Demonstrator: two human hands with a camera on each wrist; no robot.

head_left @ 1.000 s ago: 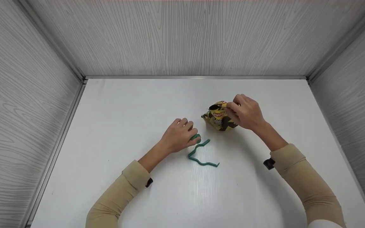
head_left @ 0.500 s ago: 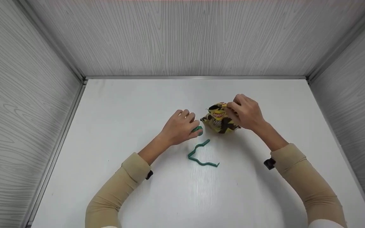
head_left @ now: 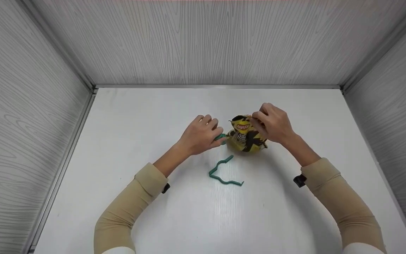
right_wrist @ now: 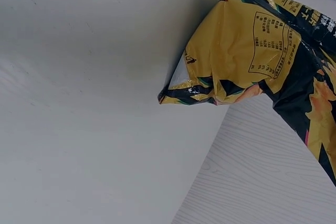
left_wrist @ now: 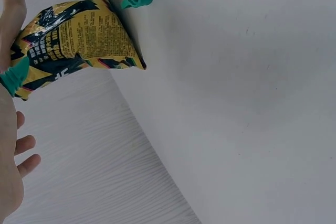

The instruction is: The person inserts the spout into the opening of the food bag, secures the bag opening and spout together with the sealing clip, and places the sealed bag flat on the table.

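Observation:
A yellow and black chip bag (head_left: 246,139) stands on the table, its top folded over. My right hand (head_left: 275,123) pinches its upper right edge. To its left, my left hand (head_left: 199,135) holds a small green piece (head_left: 221,138), mostly covered by the fingers, close to the bag's left side. In the left wrist view that green piece (left_wrist: 14,76) overlaps the bag's top edge; whether they touch I cannot tell. A wavy, bent green plastic strip (head_left: 215,173) lies on the table in front of the bag. The right wrist view shows the bag's printed back (right_wrist: 273,45).
The white table (head_left: 136,120) is bounded by grey wood-grain panels: a back wall (head_left: 217,42), a left wall (head_left: 19,116) and a right wall (head_left: 393,95). Small dark wrist devices (head_left: 299,181) sit at both cuffs.
My left hand has moved away from me and slightly right, bringing the green piece up beside the bag. The bag's lower part has shifted slightly towards me. The green strip has not moved.

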